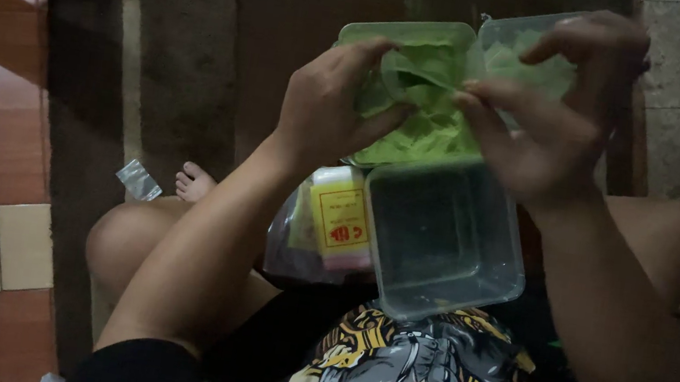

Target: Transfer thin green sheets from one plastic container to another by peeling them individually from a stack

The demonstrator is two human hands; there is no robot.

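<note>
Left hand (331, 97) and right hand (559, 115) both pinch thin, crumpled clear plastic bag (428, 70) over green powder (415, 131). Empty, rigid, clear rectangular container (444, 237) sits just below the grip, on the lap.

Both forearms are reaching forward from the body, bare to the elbow, and converging ahead of the lap. The left hand (330, 101) is curling inward, thumb pressing toward the bent fingers in a pinch. The right hand (560, 107) is arching higher, index finger hooking over, thumb extending toward the left.
</note>
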